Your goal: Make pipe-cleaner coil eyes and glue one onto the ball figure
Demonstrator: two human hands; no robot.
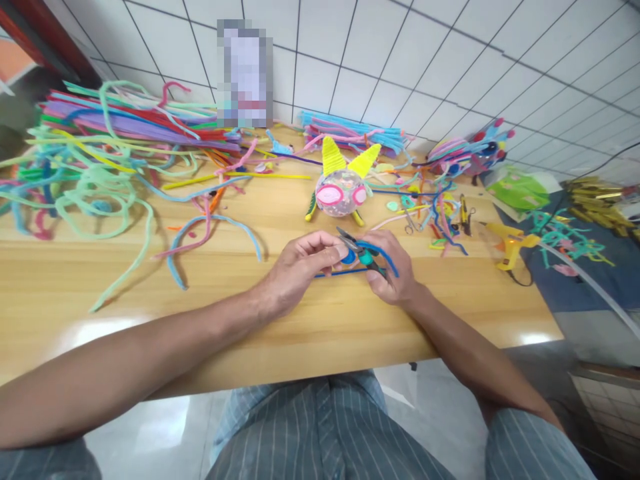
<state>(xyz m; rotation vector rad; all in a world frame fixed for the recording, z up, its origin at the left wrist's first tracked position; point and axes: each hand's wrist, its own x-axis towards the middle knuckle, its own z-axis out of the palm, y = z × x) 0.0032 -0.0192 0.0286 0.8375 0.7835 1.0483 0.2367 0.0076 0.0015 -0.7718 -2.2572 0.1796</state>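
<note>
My right hand [393, 267] is closed around a pair of pliers [367, 257] with green and black handles. Their dark jaws point up and left, close to my left fingertips. My left hand [307, 263] pinches a small coiled piece of blue pipe cleaner [349, 256]. A longer blue strand [385, 253] arches over the right hand, and another straight blue length runs below the fingers. Just beyond the hands stands a clear round figure [342, 193] with yellow ears, pink oval eyes and dark-and-yellow feet.
Loose pale-green pipe cleaners [100, 200] tangle at left before a colourful bundle [145, 123]. Another bundle [355, 133] lies against the tiled wall. Right of the figure are small scissors [411, 223] and scraps. A yellow glue gun [513, 247] rests near the table's right edge.
</note>
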